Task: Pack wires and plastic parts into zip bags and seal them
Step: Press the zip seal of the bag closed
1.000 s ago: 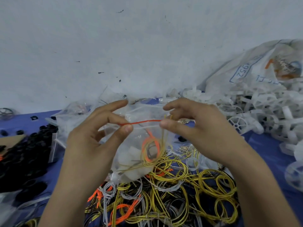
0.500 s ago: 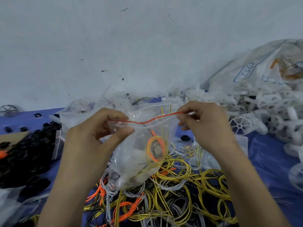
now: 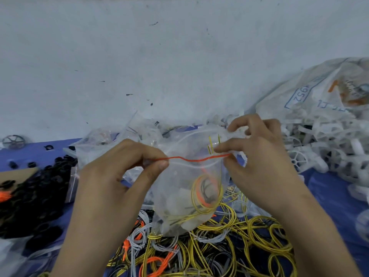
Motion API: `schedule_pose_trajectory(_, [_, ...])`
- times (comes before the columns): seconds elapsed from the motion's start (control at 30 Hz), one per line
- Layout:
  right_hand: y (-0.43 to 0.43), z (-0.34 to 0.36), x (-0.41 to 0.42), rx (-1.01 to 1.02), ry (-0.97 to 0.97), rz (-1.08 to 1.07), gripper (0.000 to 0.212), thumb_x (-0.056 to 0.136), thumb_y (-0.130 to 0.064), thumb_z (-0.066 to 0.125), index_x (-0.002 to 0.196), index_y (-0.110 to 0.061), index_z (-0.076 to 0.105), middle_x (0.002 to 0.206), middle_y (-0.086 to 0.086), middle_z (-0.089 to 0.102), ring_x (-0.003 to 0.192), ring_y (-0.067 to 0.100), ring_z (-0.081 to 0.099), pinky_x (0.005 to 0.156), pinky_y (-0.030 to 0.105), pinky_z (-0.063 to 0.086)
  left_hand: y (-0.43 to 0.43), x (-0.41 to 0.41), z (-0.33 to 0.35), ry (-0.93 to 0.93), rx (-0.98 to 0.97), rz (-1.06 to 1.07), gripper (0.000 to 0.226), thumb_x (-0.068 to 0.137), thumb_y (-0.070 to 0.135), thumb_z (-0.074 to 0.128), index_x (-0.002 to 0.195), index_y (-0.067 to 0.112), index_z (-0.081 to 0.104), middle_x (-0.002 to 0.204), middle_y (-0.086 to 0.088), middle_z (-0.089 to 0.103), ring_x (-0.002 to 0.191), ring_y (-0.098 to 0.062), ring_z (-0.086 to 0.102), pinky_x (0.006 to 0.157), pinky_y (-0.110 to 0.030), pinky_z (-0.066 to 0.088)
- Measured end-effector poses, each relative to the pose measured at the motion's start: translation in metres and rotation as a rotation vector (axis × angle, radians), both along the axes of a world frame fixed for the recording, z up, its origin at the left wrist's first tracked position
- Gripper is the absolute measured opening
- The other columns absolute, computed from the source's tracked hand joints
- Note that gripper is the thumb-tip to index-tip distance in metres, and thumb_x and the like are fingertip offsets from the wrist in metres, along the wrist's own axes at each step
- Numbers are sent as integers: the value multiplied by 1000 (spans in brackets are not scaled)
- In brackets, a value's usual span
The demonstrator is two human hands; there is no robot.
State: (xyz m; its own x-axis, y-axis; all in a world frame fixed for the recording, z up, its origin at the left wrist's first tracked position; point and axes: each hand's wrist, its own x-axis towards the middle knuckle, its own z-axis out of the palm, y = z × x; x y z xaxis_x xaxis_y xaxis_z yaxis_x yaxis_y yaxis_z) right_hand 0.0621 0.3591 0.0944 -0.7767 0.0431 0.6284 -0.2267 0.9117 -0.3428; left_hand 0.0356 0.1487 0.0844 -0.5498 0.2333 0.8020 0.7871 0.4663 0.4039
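A clear zip bag (image 3: 179, 198) with a red zip strip hangs between my hands above a heap of loose wires (image 3: 211, 244). Inside it lie coiled yellow, orange and black wires and some white plastic parts. My left hand (image 3: 127, 166) pinches the left end of the red strip between thumb and forefinger. My right hand (image 3: 257, 156) pinches the right end. Two yellow wire ends stick up above the red strip near my right fingers. The strip runs wavy between the two pinches.
Black plastic rings (image 3: 38, 192) are piled at the left on the blue cloth (image 3: 329, 194). White plastic wheels (image 3: 323, 148) spill from a large printed sack (image 3: 319, 92) at the right. More clear bags (image 3: 103, 140) lie behind, against a white wall.
My hands have drawn apart along the red zip strip, the right one moving right. The bag mouth has stretched wider and the bag hangs lower.
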Motion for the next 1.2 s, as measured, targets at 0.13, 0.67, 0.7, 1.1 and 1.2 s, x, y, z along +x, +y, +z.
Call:
schedule_pose_trajectory(0.13, [-3,8,16,7,-35,-12,20,81,-18,63,93,-30,74,102,-16,39,93,3,21,83,19,20,0,3,2,20,-17,5,8,84,44,54,83,38,60,86,12,60,83,-1,60,75,-18,46])
schedule_pose_trajectory(0.67, [-8,20,29,68,-296,-159,32,92,-15,38,97,-29,66,88,-3,63,93,23,54,75,25,25,20,18,8,53,-104,-57,15,85,31,55,79,23,67,79,13,62,78,-4,58,68,-17,42])
schedule_pose_trajectory(0.7, [-8,19,29,91,-304,-149,31,92,-15,37,98,-29,65,84,-3,58,92,23,52,76,25,24,21,19,8,57,-108,-64,15,85,31,56,79,22,66,79,12,62,77,-5,58,67,-17,42])
schedule_pose_trajectory(1.1, [-4,10,20,-34,-266,63,21,92,-10,39,93,-27,50,81,-12,50,66,4,39,70,19,27,22,18,8,62,-120,-90,15,87,31,55,82,23,67,80,11,61,77,-4,58,67,-20,42])
schedule_pose_trajectory(1.2, [-1,9,18,0,-299,105,22,92,-9,38,98,-26,51,76,-12,48,59,-1,39,61,12,27,22,18,8,57,-118,-95,14,87,32,56,83,25,67,79,13,60,76,-3,58,67,-19,43])
